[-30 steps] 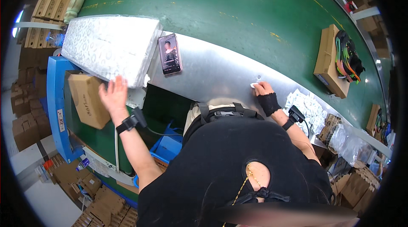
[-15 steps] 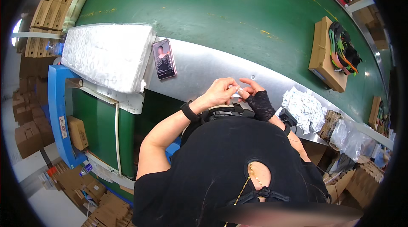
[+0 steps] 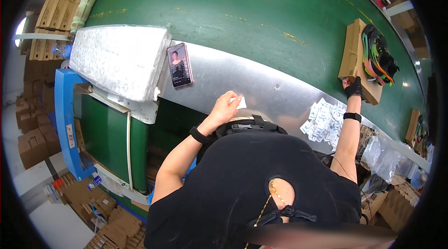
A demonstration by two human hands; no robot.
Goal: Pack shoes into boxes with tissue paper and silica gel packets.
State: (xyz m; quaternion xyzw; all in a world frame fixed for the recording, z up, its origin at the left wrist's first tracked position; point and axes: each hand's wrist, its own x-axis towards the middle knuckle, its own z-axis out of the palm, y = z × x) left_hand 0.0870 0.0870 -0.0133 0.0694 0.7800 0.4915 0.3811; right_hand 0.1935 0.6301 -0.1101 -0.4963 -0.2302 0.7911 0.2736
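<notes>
My left hand [image 3: 226,108] is closed on a small white sachet [image 3: 241,103] above the metal edge of the bench. My right hand [image 3: 353,87], in a black fingerless lace glove, reaches out to the right. Its fingers grip the near left corner of a brown cardboard shoebox [image 3: 349,57]. A pair of black sneakers [image 3: 379,55] with green and orange parts lies on that box. Between my arms, nearer the right one, a heap of white-and-blue sachets [image 3: 324,120] is spread on the metal.
A phone [image 3: 179,64] with its screen lit lies on the metal strip [image 3: 219,74], beside a stack of white wrapping sheets [image 3: 121,60]. Beyond runs a green conveyor belt [image 3: 224,11]. A blue frame [image 3: 65,118] stands at left. Clear plastic bags [image 3: 380,155] hang at right.
My hands have parted. The left moved slightly left, keeping a white sachet; the right swung far right and took hold of the shoebox. The box has barely shifted.
</notes>
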